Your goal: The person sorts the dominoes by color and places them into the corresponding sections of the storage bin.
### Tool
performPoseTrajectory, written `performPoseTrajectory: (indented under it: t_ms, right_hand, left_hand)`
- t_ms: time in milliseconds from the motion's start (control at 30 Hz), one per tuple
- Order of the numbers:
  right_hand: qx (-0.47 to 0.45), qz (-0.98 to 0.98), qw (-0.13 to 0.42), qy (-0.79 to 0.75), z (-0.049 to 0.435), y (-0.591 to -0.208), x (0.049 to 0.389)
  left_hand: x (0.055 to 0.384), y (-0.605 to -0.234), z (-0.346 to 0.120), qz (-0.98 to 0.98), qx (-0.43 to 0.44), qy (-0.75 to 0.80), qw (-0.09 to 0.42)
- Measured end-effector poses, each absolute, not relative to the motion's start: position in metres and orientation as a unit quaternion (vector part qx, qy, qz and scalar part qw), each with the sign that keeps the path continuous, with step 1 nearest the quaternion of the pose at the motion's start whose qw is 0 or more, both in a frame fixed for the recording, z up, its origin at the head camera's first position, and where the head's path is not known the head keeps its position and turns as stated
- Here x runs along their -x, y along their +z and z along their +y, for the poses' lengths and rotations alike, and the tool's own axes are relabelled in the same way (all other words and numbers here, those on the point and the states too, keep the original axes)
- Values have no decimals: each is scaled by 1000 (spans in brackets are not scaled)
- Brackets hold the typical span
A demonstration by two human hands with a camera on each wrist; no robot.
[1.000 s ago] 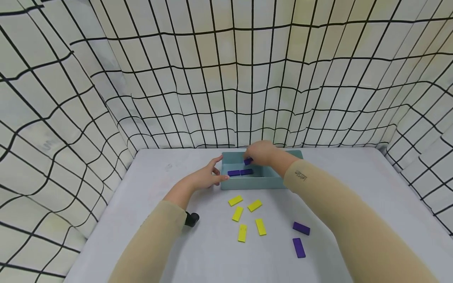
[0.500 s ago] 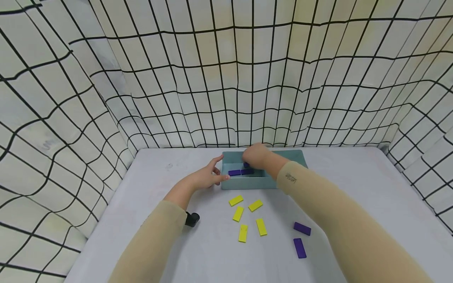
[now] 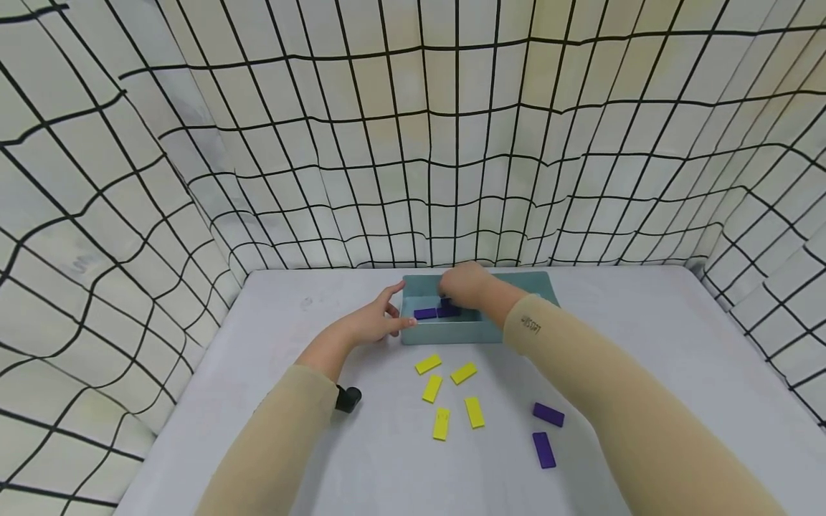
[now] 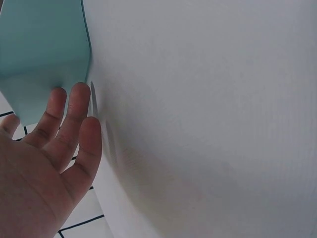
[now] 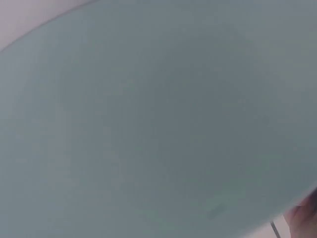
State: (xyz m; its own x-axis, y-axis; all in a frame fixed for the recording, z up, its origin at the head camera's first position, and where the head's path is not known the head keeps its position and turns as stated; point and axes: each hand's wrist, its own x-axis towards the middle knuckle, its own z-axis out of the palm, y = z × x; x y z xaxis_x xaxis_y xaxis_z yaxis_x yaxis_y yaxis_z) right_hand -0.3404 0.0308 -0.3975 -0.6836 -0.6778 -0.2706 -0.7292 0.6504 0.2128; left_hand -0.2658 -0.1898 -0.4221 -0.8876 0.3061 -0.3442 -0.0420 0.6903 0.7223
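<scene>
A teal tray [image 3: 452, 331] stands at the far middle of the grey table [image 3: 619, 337]. My left hand [image 3: 379, 320] rests beside the tray's left wall, fingers fairly straight, and its fingertips [image 4: 79, 96] touch the tray's corner [image 4: 47, 54]. My right hand [image 3: 466, 286] reaches down into the tray and pinches a purple block [image 3: 448, 308], which sits low next to another purple block [image 3: 425, 313] lying on the tray floor. The right wrist view shows only blurred teal tray [image 5: 158, 119] and a sliver of finger.
Several yellow blocks [image 3: 432, 388] lie scattered on the table in front of the tray. Two purple blocks [image 3: 548, 414] [image 3: 543, 450] lie to the right of them. Grid-patterned cloth walls [image 3: 129, 215] close in the table on three sides.
My right hand has moved down and left inside the tray, bringing its purple block low beside the ones lying there. The left hand has stayed at the tray's left wall.
</scene>
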Motion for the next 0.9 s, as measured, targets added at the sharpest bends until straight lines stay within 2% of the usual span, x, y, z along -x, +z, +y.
performPoseTrajectory:
  t_ms: [200,600,900]
  right_hand:
    - [382,910,87,133,34,-395,340]
    - [354,930,88,37,55,-367,318]
    - [364,930,52,-10,79,-353,295]
  left_hand:
    - [265,-422,-189,892,-73,386,225]
    - [266,-422,-189,893,-68,380,233]
    - [266,-421,-188,899,-65,368,229]
